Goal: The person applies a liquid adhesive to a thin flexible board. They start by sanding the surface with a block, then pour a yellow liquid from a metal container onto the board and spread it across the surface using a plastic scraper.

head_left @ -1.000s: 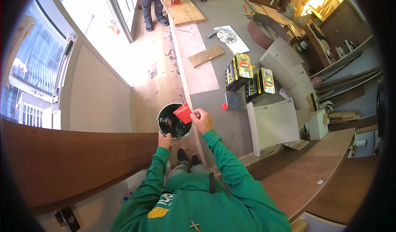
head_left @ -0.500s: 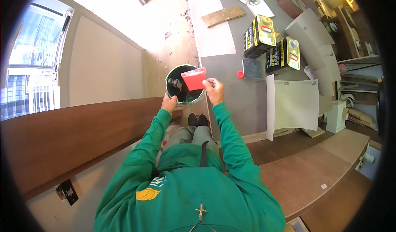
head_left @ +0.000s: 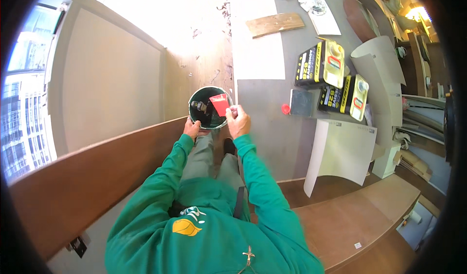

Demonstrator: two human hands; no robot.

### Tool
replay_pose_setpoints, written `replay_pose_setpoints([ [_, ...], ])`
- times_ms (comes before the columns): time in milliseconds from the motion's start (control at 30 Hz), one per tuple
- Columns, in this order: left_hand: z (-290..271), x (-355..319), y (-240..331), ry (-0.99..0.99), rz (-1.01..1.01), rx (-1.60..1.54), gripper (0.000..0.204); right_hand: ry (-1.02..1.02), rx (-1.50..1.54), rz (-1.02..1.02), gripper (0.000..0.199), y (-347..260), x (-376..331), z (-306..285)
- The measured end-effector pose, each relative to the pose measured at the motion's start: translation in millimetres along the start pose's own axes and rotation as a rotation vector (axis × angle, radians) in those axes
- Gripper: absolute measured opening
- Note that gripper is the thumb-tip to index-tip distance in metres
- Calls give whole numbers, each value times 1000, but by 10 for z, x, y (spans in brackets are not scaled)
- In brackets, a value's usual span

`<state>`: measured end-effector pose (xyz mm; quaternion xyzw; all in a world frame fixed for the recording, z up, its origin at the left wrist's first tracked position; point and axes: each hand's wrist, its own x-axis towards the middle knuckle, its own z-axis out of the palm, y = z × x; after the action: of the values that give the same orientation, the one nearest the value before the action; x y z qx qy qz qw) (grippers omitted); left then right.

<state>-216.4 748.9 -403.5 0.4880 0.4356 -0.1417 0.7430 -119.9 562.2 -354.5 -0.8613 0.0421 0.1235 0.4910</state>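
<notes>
My left hand [head_left: 193, 127] grips the near rim of a round dark green can [head_left: 209, 107] held in front of me. A dark lump lies inside the can at its left. My right hand [head_left: 238, 120] pinches a small red flat scraper [head_left: 219, 103] by its edge, with the blade tipped over the can's open mouth. Both green sleeves come up from the lower edge.
A grey work surface [head_left: 272, 123] runs ahead on the right with two black-and-yellow tins [head_left: 335, 77], a small red cap [head_left: 285, 109], a dark square piece [head_left: 301, 102], a wood offcut [head_left: 275, 24] and curled white sheets [head_left: 340, 150]. A long brown panel [head_left: 82, 186] stands at left.
The view has tilted down and forward, so the can and hands sit higher and larger. The red scraper stays over the can, my grip unchanged.
</notes>
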Motion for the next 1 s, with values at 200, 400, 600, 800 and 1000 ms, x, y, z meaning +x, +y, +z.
replay_pose_setpoints([
  [200, -303, 1170, -295, 36, -8, -113, 55, 25, 31, 120, 14, 178, 419, 899],
  [400, -592, 2471, -515, 84, -52, -237, 75, 83, -39, 139, 14, 519, 1029, 1787],
  [600, -626, 3369, -632, 134, -78, -304, 69, 122, -79, 217, 17, 1034, 1650, 2444],
  [800, -584, 4042, -763, 189, -4, -277, 55, 136, -65, 255, 19, 1529, 2168, 2929],
  [1000, -743, 4269, -889, 189, -78, -308, 48, 84, 46, 379, 20, 2051, 2286, 3271],
])
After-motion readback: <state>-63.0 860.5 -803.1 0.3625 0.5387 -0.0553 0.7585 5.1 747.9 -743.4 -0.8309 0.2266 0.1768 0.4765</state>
